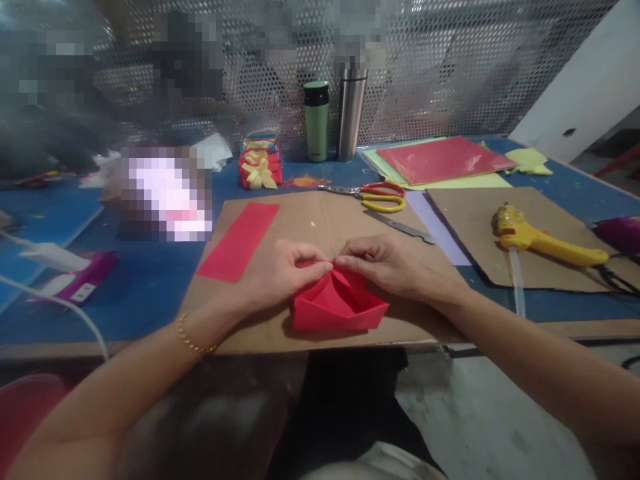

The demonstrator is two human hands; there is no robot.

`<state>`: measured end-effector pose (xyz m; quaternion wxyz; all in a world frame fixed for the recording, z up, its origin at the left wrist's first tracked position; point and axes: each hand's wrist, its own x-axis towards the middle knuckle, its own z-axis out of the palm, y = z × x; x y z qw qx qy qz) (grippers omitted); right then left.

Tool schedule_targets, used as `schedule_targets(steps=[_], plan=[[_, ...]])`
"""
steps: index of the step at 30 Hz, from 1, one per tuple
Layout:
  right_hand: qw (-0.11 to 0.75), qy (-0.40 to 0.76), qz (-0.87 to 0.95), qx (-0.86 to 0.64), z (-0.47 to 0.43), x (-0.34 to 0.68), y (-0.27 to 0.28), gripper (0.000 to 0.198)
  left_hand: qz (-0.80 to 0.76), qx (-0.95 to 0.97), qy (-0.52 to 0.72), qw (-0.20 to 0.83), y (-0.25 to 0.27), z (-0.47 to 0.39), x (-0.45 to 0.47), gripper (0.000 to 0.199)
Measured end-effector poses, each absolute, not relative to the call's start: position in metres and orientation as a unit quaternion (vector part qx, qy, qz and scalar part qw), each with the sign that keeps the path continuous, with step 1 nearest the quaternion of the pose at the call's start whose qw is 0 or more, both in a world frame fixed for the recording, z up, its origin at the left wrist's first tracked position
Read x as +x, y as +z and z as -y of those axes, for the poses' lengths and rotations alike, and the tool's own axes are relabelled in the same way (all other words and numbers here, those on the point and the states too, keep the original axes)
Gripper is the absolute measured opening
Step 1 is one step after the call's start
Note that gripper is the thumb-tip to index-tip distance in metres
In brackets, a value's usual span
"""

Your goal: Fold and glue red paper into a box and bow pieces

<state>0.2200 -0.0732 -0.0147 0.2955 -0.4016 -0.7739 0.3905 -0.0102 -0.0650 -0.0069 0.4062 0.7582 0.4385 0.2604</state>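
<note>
A folded red paper box (340, 315) rests on a brown cardboard sheet (320, 223) close to the table's front edge. My left hand (303, 270) pinches the box's far rim between thumb and fingers. Right beside it, my right hand (373, 263) pinches the same rim, and the fingertips of both hands almost meet. The box's near wall stands up and its inside is partly visible; what lies right under my fingertips is hidden. To the left of my hands, a flat red paper strip (240, 241) lies on the cardboard.
Beyond my hands are scissors (383, 197) and a flat blade (401, 227). A yellow glue gun (547, 243) lies on a second cardboard piece at right. Two bottles (317, 127), a red basket with yellow bows (260, 163) and paper sheets (445, 160) stand or lie behind. A power strip (83, 280) with cables is left.
</note>
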Motion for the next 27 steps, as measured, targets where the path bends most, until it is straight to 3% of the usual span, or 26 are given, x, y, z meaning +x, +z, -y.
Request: schedule_targets(steps=[14,22,27], plan=[[0.286,0.367,0.793,-0.394,0.072,0.221,-0.014,0.039,-0.429,0.760,0.257,0.415,-0.010,0.062,-0.011,0.027],[0.312,0.244,0.809,-0.434,0.073,0.230,-0.014,0.031,-0.439,0.686,0.313,0.488,-0.007,0.065,-0.008,0.028],[0.324,0.223,0.808,-0.438,0.074,0.229,-0.013,0.030,-0.445,0.671,0.345,0.483,-0.007,0.068,-0.006,0.024]])
